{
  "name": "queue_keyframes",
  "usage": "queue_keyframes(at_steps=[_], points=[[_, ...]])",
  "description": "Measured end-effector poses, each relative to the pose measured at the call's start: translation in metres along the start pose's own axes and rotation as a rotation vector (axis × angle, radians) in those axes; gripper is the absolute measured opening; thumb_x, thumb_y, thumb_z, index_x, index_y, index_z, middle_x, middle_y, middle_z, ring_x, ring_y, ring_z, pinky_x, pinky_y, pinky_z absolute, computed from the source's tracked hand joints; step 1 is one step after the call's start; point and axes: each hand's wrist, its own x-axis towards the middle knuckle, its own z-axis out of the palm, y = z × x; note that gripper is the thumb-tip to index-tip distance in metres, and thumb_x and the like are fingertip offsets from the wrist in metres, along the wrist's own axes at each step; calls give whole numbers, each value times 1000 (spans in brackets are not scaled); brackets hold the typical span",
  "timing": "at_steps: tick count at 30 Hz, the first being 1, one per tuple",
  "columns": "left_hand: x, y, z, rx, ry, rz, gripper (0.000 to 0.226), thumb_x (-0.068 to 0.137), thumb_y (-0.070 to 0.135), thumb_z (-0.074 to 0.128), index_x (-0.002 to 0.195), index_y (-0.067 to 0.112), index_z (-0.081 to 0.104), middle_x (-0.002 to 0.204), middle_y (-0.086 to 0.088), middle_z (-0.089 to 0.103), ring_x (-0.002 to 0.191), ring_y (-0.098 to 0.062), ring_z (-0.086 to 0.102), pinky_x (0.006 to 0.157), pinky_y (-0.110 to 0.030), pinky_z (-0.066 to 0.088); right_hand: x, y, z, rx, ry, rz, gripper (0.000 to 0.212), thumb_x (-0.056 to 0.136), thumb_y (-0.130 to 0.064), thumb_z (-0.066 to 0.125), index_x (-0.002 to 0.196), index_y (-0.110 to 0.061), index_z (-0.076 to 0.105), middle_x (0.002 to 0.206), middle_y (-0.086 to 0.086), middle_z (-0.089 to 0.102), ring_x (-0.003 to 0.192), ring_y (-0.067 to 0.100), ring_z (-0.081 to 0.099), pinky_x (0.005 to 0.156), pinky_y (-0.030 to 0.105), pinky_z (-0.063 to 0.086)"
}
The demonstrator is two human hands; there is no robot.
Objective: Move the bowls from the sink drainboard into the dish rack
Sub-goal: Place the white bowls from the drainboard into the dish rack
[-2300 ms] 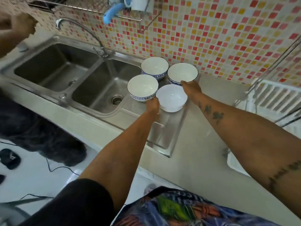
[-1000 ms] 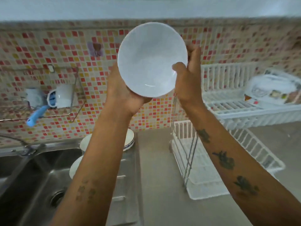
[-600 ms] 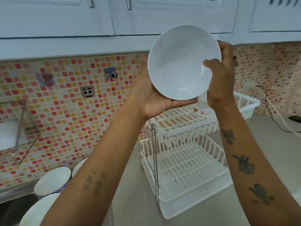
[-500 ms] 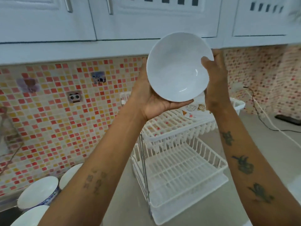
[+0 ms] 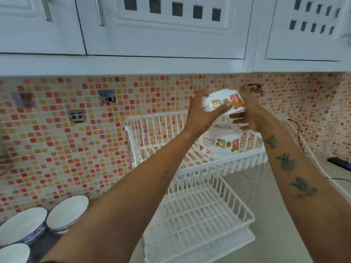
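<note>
A white bowl with cartoon bear prints (image 5: 228, 102) is held upside down in both hands above the top tier of the white two-tier dish rack (image 5: 201, 211). My left hand (image 5: 202, 112) grips its left side and my right hand (image 5: 247, 111) its right side and underside. Directly below it, another bear-print bowl (image 5: 220, 146) lies upside down on the rack's top tier. Three white bowls with blue-patterned rims remain at the lower left: one (image 5: 67, 212), a second (image 5: 22, 225), and a third (image 5: 13, 253) cut off by the frame edge.
White wall cabinets (image 5: 171, 31) hang overhead above a red, orange and yellow mosaic backsplash (image 5: 57, 149). The rack's lower tier is bare wire. A white cable (image 5: 321, 168) and a dark object (image 5: 340, 163) lie on the counter at the right.
The bowl has been turned from facing me to upside down and lowered toward the rack's top tier. The view has tilted up toward the cabinets.
</note>
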Motion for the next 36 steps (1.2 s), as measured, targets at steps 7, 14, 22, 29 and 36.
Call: queue_keyframes(at_steps=[7, 14, 22, 29, 36], points=[[6, -37, 11, 280, -169, 93, 60, 66, 41, 86, 104, 29, 41, 127, -4, 42, 108, -20, 49, 85, -28, 52, 31, 38, 5, -14, -114, 35, 57, 81, -73, 40, 108, -29, 62, 106, 6, 69, 99, 25, 61, 90, 42, 43], [6, -52, 21, 432, -258, 87, 64, 64, 42, 87, 102, 29, 37, 132, -6, 37, 118, -28, 44, 98, -44, 49, 47, 56, 6, 45, -117, 35, 56, 76, -58, 52, 117, -21, 61, 112, 9, 70, 97, 27, 64, 91, 42, 49], [8, -65, 28, 518, -319, 67, 69, 63, 46, 86, 103, 30, 32, 130, -7, 36, 118, -31, 43, 98, -47, 48, 58, 63, 5, -86, -85, 60, 53, 84, -47, 50, 119, -8, 60, 112, 16, 69, 103, 35, 64, 98, 48, 50], [4, -52, 25, 535, -361, -33, 85, 67, 49, 83, 125, 13, 33, 135, -7, 30, 123, -32, 40, 100, -45, 45, 50, 64, 8, -229, 20, -37, 48, 90, -46, 45, 113, -8, 62, 110, 15, 68, 101, 34, 64, 97, 48, 49], [-40, 16, -35, 157, 33, -12, 80, 53, 81, 31, 106, 21, 28, 113, 0, 34, 102, -18, 44, 79, -28, 41, 6, 23, 53, -209, 342, -745, 42, 92, -41, 48, 105, -6, 65, 118, 22, 59, 110, 33, 56, 96, 39, 43]])
